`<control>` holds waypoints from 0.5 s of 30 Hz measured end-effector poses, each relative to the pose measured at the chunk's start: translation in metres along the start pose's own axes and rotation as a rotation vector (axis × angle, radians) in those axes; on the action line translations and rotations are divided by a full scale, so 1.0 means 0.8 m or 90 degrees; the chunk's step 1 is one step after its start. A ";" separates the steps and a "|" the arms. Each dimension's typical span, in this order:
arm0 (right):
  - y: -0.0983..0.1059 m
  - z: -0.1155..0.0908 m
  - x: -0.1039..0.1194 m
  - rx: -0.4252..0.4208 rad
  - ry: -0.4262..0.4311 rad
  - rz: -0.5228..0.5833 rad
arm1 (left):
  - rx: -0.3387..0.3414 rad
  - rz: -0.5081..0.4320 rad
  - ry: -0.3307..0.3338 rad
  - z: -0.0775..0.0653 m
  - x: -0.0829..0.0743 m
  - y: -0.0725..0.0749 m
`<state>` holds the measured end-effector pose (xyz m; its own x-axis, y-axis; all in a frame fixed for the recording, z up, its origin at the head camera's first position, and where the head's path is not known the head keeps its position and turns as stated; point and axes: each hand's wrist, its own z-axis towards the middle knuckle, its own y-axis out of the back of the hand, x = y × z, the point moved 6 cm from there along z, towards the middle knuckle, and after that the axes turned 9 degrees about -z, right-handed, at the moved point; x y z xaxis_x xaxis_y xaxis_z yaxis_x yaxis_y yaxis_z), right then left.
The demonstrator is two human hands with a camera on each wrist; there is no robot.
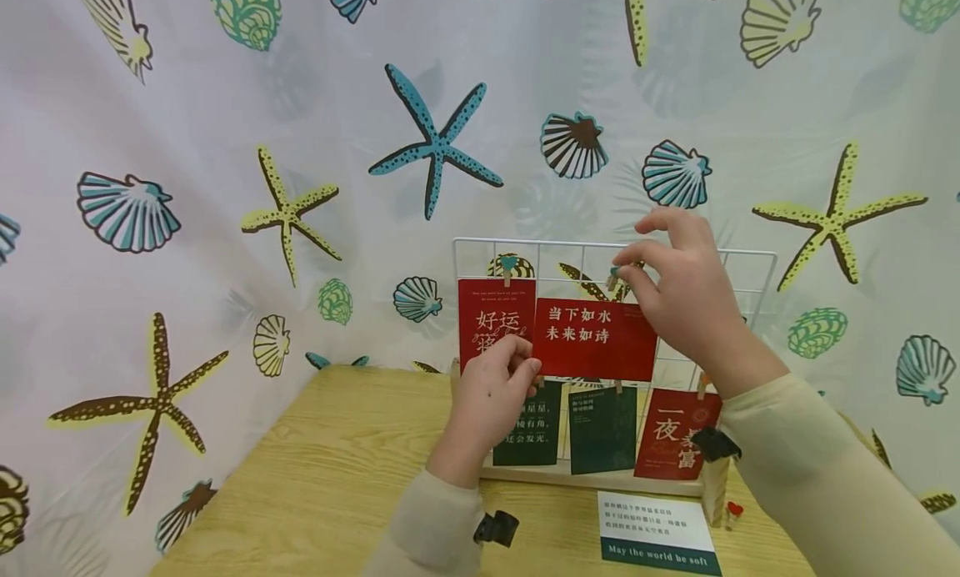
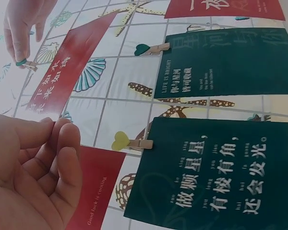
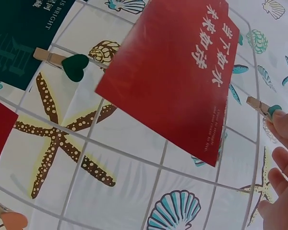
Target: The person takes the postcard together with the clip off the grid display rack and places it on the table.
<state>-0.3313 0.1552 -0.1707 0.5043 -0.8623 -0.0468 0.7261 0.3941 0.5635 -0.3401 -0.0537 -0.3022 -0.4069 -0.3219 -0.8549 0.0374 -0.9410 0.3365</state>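
Note:
My left hand point(image 1: 491, 398) pinches the left edge of a red card with white Chinese writing point(image 1: 592, 356), held in front of the white wire grid point(image 1: 555, 243). Up at the card's top right, my right hand point(image 1: 686, 289) pinches a small wooden clothespin with a teal heart point(image 3: 260, 107). In the right wrist view this clothespin stands apart from the card. Another red card point(image 1: 480, 298) hangs at the grid's upper left from a teal-heart clothespin point(image 1: 507, 268), partly hidden by my left hand.
Lower on the grid hang two dark green cards, one on the left point(image 2: 216, 172) and one in the middle point(image 1: 602, 435), plus a red card point(image 1: 675, 435). A white-and-green card point(image 1: 656, 527) and a red-heart clothespin point(image 1: 733, 512) lie on the wooden table point(image 1: 300, 485).

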 end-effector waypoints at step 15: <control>0.010 -0.040 -0.005 -0.021 -0.002 0.029 | 0.032 -0.014 0.026 -0.022 0.025 -0.014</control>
<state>-0.3129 0.1719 -0.1923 0.5360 -0.8440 -0.0185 0.7171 0.4437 0.5374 -0.3323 -0.0513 -0.3301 -0.3691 -0.3063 -0.8774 -0.0169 -0.9417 0.3359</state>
